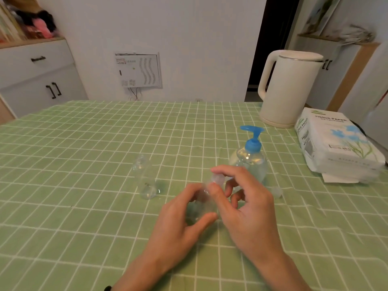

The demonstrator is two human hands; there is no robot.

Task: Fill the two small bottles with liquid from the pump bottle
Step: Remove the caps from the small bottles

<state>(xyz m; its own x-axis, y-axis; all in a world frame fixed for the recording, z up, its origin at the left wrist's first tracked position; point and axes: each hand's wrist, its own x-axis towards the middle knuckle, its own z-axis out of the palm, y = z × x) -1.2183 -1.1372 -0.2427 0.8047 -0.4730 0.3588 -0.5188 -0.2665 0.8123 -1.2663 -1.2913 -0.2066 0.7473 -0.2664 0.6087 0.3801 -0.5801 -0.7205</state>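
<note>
Where green cloth lies | pump btl, kettle, tissues rt | cabinet lt

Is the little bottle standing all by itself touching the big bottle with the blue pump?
Apart. The head view shows a wide strip of green tablecloth between the lone small bottle and the pump bottle.

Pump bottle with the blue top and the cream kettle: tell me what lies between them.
Nothing stands there. The head view shows only bare green checked tablecloth between the clear plastic pump bottle with blue pump and the cream electric kettle.
</note>
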